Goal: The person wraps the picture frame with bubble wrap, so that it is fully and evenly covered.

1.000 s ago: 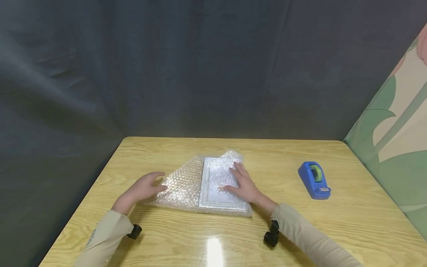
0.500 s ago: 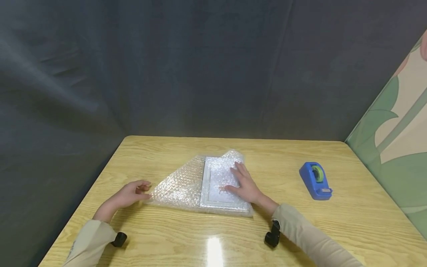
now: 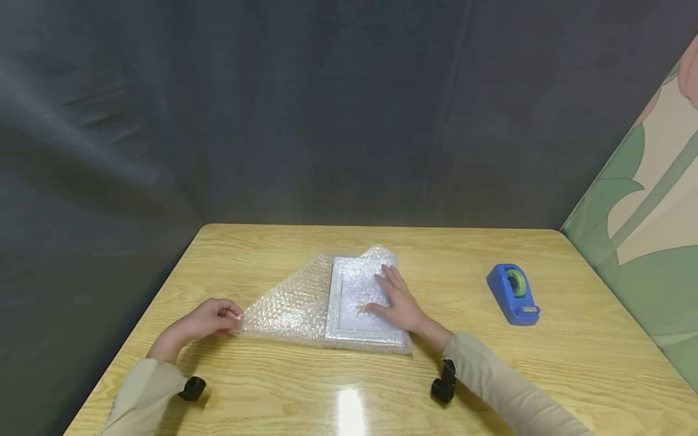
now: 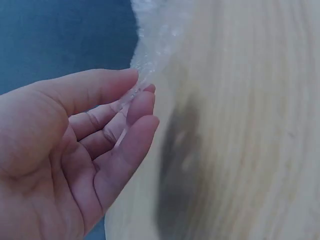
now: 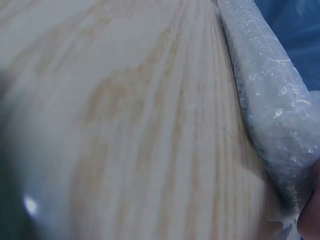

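A white picture frame (image 3: 334, 300) lies flat on the table, with bubble wrap (image 3: 297, 306) beneath it and folded over its right part. The wrap tapers leftward to a pointed corner. My left hand (image 3: 209, 318) pinches that corner; in the left wrist view the thumb and fingers of the left hand (image 4: 85, 135) close on the wrap's tip (image 4: 157, 35). Across the wrapped right side of the frame rests my right hand (image 3: 402, 307), its fingers spread. The right wrist view shows the padded wrap edge (image 5: 272, 95) along the tabletop, with only a sliver of that hand.
A blue tape dispenser (image 3: 514, 295) with a green roll stands to the right on the wooden table (image 3: 436, 254). Behind the table hangs a dark curtain (image 3: 349, 121). A patterned panel (image 3: 649, 230) flanks the right side.
My left hand has moved left and slightly down from beside the wrap to its pointed corner, where thumb and fingers now pinch it. The right hand stays on the frame.
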Motion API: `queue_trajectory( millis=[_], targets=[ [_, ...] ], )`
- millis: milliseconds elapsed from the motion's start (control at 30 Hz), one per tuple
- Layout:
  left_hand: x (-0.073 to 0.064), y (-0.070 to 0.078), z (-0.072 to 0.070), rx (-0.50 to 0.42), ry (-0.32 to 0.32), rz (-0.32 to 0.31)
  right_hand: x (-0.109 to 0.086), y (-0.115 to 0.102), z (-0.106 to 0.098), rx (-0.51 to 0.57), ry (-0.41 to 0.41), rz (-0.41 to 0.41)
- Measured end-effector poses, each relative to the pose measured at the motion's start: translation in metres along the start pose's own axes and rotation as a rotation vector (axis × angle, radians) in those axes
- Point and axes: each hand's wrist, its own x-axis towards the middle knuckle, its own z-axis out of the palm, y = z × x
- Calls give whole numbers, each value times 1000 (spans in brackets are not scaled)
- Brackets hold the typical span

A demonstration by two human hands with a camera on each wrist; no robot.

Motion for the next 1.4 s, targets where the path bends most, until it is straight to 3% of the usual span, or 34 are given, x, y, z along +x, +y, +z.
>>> queue_trajectory(
  millis=[267, 500, 667, 933, 1100, 1267, 1400],
  targets=[
    [-1, 32, -5, -40, 18, 65, 0, 0, 0, -13, -2, -6],
    [14, 71, 12, -70, 32, 182, 0, 0, -1, -10, 8, -13],
    [25, 93, 32, -156, 20, 235, -1, -1, 0, -2, 19, -32],
    [44, 115, 71, -271, 19, 290, -1, -1, -2, 1, 23, -46],
    [57, 126, 100, -322, -29, 318, -2, 1, -1, 1, 45, -63],
    [73, 134, 131, -328, -83, 344, -1, 3, 0, -1, 65, -71],
    [85, 132, 155, -306, -100, 365, -1, 1, 0, 3, 58, -64]
  ],
)
